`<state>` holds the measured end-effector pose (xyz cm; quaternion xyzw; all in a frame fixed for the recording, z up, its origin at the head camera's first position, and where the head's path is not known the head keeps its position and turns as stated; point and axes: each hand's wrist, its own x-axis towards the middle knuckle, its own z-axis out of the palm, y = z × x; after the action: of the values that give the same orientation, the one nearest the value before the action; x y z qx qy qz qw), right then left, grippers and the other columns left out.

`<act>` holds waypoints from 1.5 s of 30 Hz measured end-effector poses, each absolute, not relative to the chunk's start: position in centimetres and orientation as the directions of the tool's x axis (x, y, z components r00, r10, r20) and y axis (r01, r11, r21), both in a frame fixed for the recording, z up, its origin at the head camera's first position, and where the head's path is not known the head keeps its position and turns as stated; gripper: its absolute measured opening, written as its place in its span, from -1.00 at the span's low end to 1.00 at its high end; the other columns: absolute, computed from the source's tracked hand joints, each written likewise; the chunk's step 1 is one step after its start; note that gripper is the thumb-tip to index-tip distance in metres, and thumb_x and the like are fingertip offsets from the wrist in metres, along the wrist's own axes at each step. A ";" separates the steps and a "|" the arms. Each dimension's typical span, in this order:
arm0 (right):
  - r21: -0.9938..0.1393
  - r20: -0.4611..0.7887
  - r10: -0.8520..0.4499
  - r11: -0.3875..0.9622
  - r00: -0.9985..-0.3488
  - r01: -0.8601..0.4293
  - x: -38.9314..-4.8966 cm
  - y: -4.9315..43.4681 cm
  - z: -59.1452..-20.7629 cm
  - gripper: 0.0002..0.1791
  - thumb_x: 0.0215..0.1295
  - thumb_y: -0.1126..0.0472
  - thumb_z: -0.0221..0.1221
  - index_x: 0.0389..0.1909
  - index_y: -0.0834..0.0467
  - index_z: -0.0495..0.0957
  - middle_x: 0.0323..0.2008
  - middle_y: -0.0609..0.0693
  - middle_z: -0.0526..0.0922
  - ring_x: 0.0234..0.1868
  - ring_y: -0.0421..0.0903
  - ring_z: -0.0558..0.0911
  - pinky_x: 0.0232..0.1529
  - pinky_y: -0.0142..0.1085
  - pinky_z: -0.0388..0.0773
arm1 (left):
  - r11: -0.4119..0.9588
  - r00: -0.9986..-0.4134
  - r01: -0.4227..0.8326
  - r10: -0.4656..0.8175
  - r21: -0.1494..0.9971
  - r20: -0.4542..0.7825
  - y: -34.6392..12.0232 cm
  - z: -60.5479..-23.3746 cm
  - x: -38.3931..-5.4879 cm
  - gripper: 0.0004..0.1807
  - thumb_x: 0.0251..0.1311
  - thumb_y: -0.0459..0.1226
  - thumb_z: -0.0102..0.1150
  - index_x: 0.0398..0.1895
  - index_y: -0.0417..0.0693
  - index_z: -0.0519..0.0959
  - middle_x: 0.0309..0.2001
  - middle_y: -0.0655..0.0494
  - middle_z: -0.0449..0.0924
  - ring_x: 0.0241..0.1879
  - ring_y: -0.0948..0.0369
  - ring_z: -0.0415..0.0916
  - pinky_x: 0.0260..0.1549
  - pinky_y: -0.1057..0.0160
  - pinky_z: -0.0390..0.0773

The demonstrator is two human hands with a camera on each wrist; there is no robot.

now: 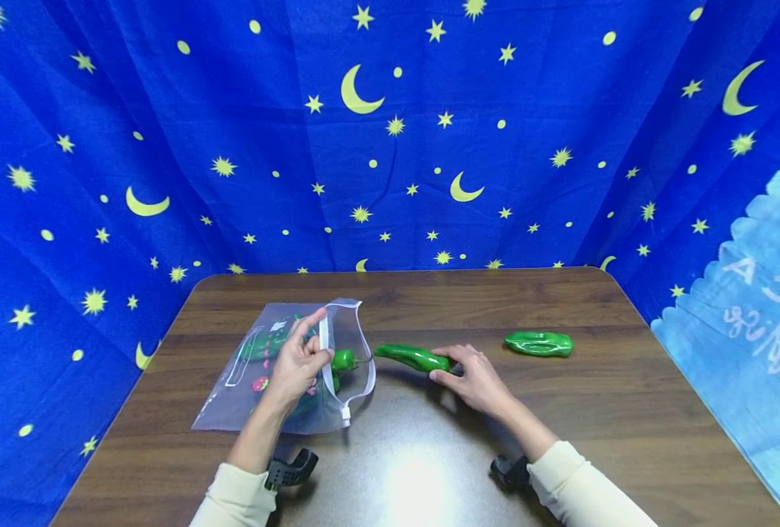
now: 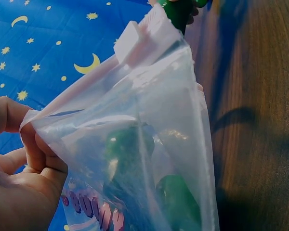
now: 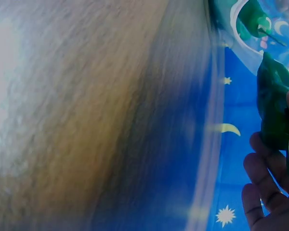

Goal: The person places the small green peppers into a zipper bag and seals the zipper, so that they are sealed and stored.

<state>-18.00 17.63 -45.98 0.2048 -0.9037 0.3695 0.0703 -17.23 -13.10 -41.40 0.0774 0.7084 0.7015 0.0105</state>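
Pale cream sleeves and black wrist gear on a person with bare hands.
The left sleeve (image 1: 235,498) and right sleeve (image 1: 587,487) are plain, lightly creased cloth, ending at the wrists above the left hand (image 1: 295,367) and right hand (image 1: 474,378); beside the left cuff sits a curved black wristband (image 1: 290,471) dotted with small holes, and beside the right cuff a dark, chunky wrist piece (image 1: 510,473), its finer detail too small to tell.

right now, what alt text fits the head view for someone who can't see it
A person's right grip holds a green pepper pointing toward the open mouth of a clear bag held by the left grip, more peppers inside. Another pepper lies to the right on the table.
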 end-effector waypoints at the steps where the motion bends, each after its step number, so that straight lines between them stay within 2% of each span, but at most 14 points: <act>1: -0.638 0.279 -0.320 0.643 -0.905 -0.424 -18.0 17.5 -45.9 -0.61 0.09 0.08 0.31 -0.02 0.06 0.61 -0.24 -0.08 0.67 -0.15 -0.11 0.60 0.32 0.15 0.23 | 0.002 -0.988 0.094 0.123 0.996 0.093 -13.1 -41.4 -17.2 -0.21 0.08 -0.60 -0.03 0.43 -0.10 0.08 -0.61 0.23 0.28 -0.82 0.37 0.17 -0.98 0.28 0.20; 5: -0.638 0.271 -0.323 0.645 -0.907 -0.421 -17.9 17.3 -45.8 -0.60 0.08 0.04 0.32 -0.02 0.00 0.61 -0.26 -0.15 0.66 -0.19 -0.18 0.55 0.07 -0.09 0.44 | -0.001 -0.989 0.086 0.121 0.996 0.085 -13.2 -41.3 -17.2 -0.21 0.08 -0.59 -0.02 0.43 -0.08 0.08 -0.61 0.23 0.28 -0.82 0.37 0.17 -0.98 0.27 0.20; 7: -0.643 0.261 -0.328 0.643 -0.908 -0.417 -17.9 17.2 -45.8 -0.60 0.08 0.03 0.31 -0.01 -0.02 0.60 -0.28 -0.18 0.64 -0.22 -0.22 0.52 -0.09 -0.23 0.47 | 0.002 -0.989 0.083 0.121 0.997 0.082 -13.2 -41.3 -17.1 -0.21 0.08 -0.58 -0.02 0.44 -0.07 0.08 -0.61 0.22 0.28 -0.82 0.36 0.17 -0.98 0.27 0.20; 10: -0.660 0.248 -0.336 0.628 -0.909 -0.413 -17.9 17.0 -45.7 -0.58 0.08 0.02 0.32 0.00 -0.02 0.60 -0.29 -0.19 0.63 -0.24 -0.24 0.50 -0.19 -0.34 0.48 | 0.006 -0.989 0.084 0.124 0.996 0.082 -13.2 -41.3 -17.1 -0.20 0.08 -0.58 -0.02 0.44 -0.07 0.07 -0.60 0.22 0.29 -0.82 0.36 0.17 -0.98 0.27 0.22; 12: -0.665 0.245 -0.345 0.621 -0.906 -0.416 -18.0 16.8 -45.7 -0.58 0.08 0.02 0.32 0.01 -0.02 0.60 -0.30 -0.20 0.63 -0.24 -0.24 0.51 -0.19 -0.30 0.49 | 0.008 -0.989 0.088 0.124 0.996 0.086 -13.2 -41.3 -17.1 -0.20 0.08 -0.58 -0.02 0.44 -0.08 0.08 -0.60 0.22 0.29 -0.82 0.36 0.18 -0.98 0.28 0.22; 15: -0.661 0.257 -0.364 0.610 -0.895 -0.437 -18.0 16.5 -45.6 -0.57 0.08 0.03 0.32 0.01 0.01 0.59 -0.28 -0.19 0.66 -0.25 -0.22 0.53 0.06 -0.10 0.49 | 0.007 -0.988 0.091 0.125 0.996 0.089 -13.3 -41.3 -17.1 -0.20 0.08 -0.59 -0.02 0.44 -0.07 0.08 -0.60 0.22 0.29 -0.81 0.36 0.18 -0.97 0.29 0.22; 19: -0.656 0.269 -0.384 0.599 -0.883 -0.460 -18.0 16.1 -45.6 -0.56 0.08 0.05 0.31 0.01 0.06 0.59 -0.26 -0.15 0.69 -0.25 -0.21 0.55 0.29 0.13 0.29 | 0.005 -0.989 0.084 0.126 0.996 0.083 -13.2 -41.3 -17.1 -0.20 0.07 -0.58 -0.01 0.44 -0.06 0.09 -0.61 0.22 0.28 -0.82 0.36 0.17 -0.97 0.28 0.22; 25: -0.638 0.278 -0.402 0.602 -0.872 -0.481 -18.0 15.6 -45.9 -0.56 0.09 0.07 0.31 0.02 0.10 0.59 -0.28 -0.15 0.68 -0.24 -0.22 0.56 0.26 0.10 0.33 | 0.002 -0.990 0.071 0.126 0.997 0.070 -13.2 -41.2 -17.2 -0.20 0.08 -0.57 -0.01 0.44 -0.05 0.08 -0.61 0.22 0.28 -0.82 0.35 0.17 -0.97 0.25 0.21; 27: -0.633 0.272 -0.403 0.609 -0.874 -0.478 -18.0 15.3 -46.0 -0.57 0.08 0.07 0.31 0.01 0.07 0.59 -0.28 -0.16 0.67 -0.23 -0.22 0.53 0.14 0.02 0.43 | 0.004 -0.990 0.071 0.125 0.997 0.070 -13.2 -41.2 -17.2 -0.20 0.08 -0.57 0.00 0.44 -0.04 0.08 -0.61 0.22 0.28 -0.82 0.35 0.17 -0.97 0.25 0.21; 29: -0.626 0.266 -0.407 0.616 -0.874 -0.478 -17.9 15.0 -46.0 -0.57 0.08 0.07 0.31 0.01 0.05 0.59 -0.25 -0.15 0.67 -0.21 -0.21 0.53 0.10 -0.03 0.44 | 0.002 -0.990 0.071 0.125 0.997 0.070 -13.2 -41.2 -17.2 -0.20 0.08 -0.57 0.00 0.43 -0.04 0.09 -0.62 0.22 0.28 -0.83 0.35 0.17 -0.97 0.25 0.21; 34: -0.607 0.259 -0.427 0.626 -0.866 -0.490 -17.8 14.1 -46.0 -0.57 0.10 0.05 0.29 0.02 0.05 0.58 -0.15 -0.10 0.69 -0.15 -0.18 0.55 0.14 -0.06 0.40 | -0.007 -0.988 0.074 0.135 0.997 0.074 -13.2 -41.3 -17.2 -0.20 0.08 -0.58 0.00 0.43 -0.05 0.09 -0.63 0.24 0.28 -0.84 0.36 0.17 -0.97 0.25 0.20; 38: -0.600 0.267 -0.434 0.623 -0.860 -0.501 -17.8 13.3 -45.8 -0.57 0.09 0.04 0.29 0.02 0.04 0.59 -0.16 -0.10 0.69 -0.17 -0.19 0.53 -0.02 -0.20 0.41 | -0.016 -0.987 0.076 0.139 0.997 0.078 -13.2 -41.3 -17.3 -0.20 0.08 -0.58 0.00 0.43 -0.05 0.09 -0.63 0.25 0.27 -0.84 0.37 0.17 -0.98 0.28 0.20; 41: -0.597 0.276 -0.439 0.619 -0.855 -0.510 -17.8 12.7 -45.8 -0.57 0.09 0.04 0.29 0.01 0.05 0.59 -0.18 -0.09 0.69 -0.16 -0.17 0.54 0.11 -0.08 0.42 | -0.015 -0.987 0.078 0.139 0.997 0.080 -13.2 -41.3 -17.2 -0.20 0.08 -0.57 0.00 0.43 -0.04 0.09 -0.62 0.25 0.27 -0.84 0.37 0.16 -0.98 0.29 0.20; 45: -0.583 0.284 -0.445 0.623 -0.850 -0.521 -18.0 11.9 -45.8 -0.57 0.09 0.04 0.29 0.01 0.07 0.59 -0.18 -0.07 0.69 -0.17 -0.14 0.55 0.15 0.00 0.40 | -0.005 -0.987 0.084 0.134 0.996 0.083 -13.2 -41.3 -17.2 -0.20 0.08 -0.58 -0.01 0.43 -0.03 0.09 -0.62 0.25 0.28 -0.83 0.37 0.16 -0.98 0.29 0.20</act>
<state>-17.96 11.93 -45.77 0.2686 -0.8992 0.3410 0.0559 -17.21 -13.17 -41.29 0.0771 0.7052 0.7046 0.0179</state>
